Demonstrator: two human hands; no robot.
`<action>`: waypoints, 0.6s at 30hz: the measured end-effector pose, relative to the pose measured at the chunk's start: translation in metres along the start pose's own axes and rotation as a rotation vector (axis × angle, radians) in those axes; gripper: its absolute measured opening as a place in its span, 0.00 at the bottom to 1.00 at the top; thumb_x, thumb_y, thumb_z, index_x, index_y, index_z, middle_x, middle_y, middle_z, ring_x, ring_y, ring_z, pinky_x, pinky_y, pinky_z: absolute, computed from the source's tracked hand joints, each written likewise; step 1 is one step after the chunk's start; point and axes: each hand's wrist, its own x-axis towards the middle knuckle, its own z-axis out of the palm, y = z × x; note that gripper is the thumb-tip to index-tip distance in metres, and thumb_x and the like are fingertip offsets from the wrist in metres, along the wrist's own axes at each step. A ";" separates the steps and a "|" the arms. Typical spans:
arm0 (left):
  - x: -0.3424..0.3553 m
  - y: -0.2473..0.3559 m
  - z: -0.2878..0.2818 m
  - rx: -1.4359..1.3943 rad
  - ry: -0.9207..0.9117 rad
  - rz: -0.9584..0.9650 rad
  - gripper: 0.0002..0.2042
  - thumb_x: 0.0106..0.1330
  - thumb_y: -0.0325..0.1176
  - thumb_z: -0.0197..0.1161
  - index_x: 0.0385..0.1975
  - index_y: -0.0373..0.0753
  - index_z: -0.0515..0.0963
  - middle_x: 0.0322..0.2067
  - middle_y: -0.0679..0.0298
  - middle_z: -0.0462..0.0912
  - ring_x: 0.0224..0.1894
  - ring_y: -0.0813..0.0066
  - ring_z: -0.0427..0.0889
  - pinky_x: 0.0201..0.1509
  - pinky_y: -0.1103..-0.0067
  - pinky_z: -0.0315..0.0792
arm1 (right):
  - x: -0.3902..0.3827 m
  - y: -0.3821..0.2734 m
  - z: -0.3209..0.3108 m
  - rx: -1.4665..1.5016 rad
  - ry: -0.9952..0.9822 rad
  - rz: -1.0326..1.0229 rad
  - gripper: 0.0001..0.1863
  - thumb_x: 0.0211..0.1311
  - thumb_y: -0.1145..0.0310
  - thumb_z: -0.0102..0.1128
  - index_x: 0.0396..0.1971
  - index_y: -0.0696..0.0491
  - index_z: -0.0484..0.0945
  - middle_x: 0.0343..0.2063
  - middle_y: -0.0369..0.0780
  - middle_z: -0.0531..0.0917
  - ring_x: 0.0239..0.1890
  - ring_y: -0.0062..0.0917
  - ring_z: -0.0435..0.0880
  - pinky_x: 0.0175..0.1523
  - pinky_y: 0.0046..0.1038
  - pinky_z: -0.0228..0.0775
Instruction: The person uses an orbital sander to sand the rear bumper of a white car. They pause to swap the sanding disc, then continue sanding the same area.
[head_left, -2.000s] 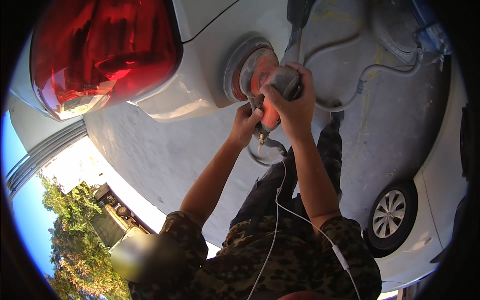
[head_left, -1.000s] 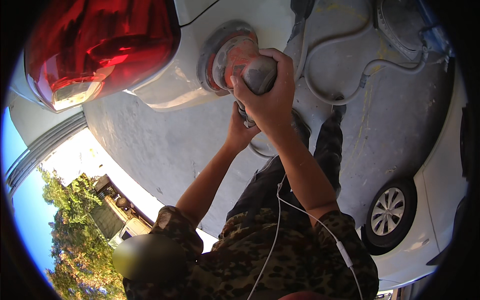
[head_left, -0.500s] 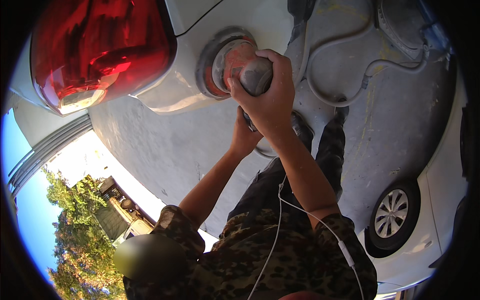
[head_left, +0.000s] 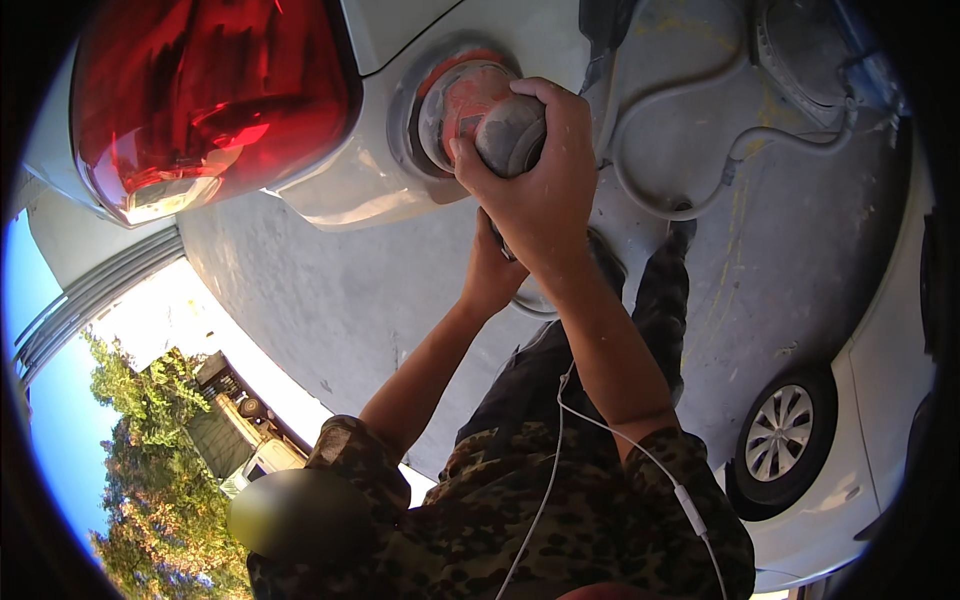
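Observation:
A round-headed power sander [head_left: 468, 105], dusty with red patches, presses its disc against the pale car panel [head_left: 350, 185] beside the red tail light [head_left: 215, 100]. My right hand [head_left: 545, 175] is wrapped over the sander's dark rounded top, thumb and fingers on either side. Lower down, my left hand [head_left: 490, 268] grips the sander's handle, which is mostly hidden behind the right hand and wrist. The disc's working face cannot be seen.
A grey hose [head_left: 690, 210] loops over the concrete floor [head_left: 330, 300] at the right, near a blue-edged object at the far right. Another car's wheel [head_left: 778, 432] stands at the lower right. A white cable [head_left: 560, 400] hangs down my front. Outside are trees and a truck.
The sander and both hands have shifted slightly up and left across the panel. My grip stays the same, and the view has moved a little.

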 end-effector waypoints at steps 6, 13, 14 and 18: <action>-0.005 0.009 -0.002 0.092 -0.078 -0.114 0.44 0.60 0.34 0.81 0.70 0.29 0.59 0.58 0.48 0.80 0.59 0.65 0.81 0.62 0.68 0.75 | 0.003 -0.003 -0.006 0.078 -0.051 0.214 0.33 0.50 0.65 0.82 0.56 0.54 0.77 0.51 0.44 0.80 0.52 0.40 0.83 0.58 0.39 0.77; -0.003 0.005 -0.003 -0.003 -0.027 -0.021 0.42 0.60 0.35 0.81 0.68 0.29 0.61 0.56 0.51 0.80 0.59 0.67 0.80 0.61 0.69 0.75 | -0.001 -0.010 -0.004 0.099 -0.053 0.059 0.33 0.49 0.65 0.83 0.56 0.54 0.77 0.50 0.44 0.80 0.51 0.40 0.84 0.57 0.39 0.78; -0.003 0.005 -0.004 0.020 -0.039 -0.051 0.41 0.60 0.35 0.81 0.68 0.29 0.61 0.56 0.51 0.80 0.59 0.67 0.80 0.61 0.69 0.75 | 0.000 -0.010 -0.004 0.091 -0.050 0.061 0.33 0.49 0.65 0.83 0.56 0.54 0.77 0.50 0.44 0.80 0.51 0.40 0.84 0.57 0.39 0.78; -0.004 0.004 -0.006 0.070 -0.091 -0.100 0.42 0.60 0.35 0.81 0.68 0.29 0.60 0.57 0.50 0.80 0.59 0.66 0.80 0.61 0.69 0.75 | 0.004 -0.004 -0.006 0.068 -0.037 0.197 0.34 0.48 0.65 0.84 0.56 0.54 0.77 0.50 0.44 0.80 0.51 0.39 0.84 0.56 0.39 0.78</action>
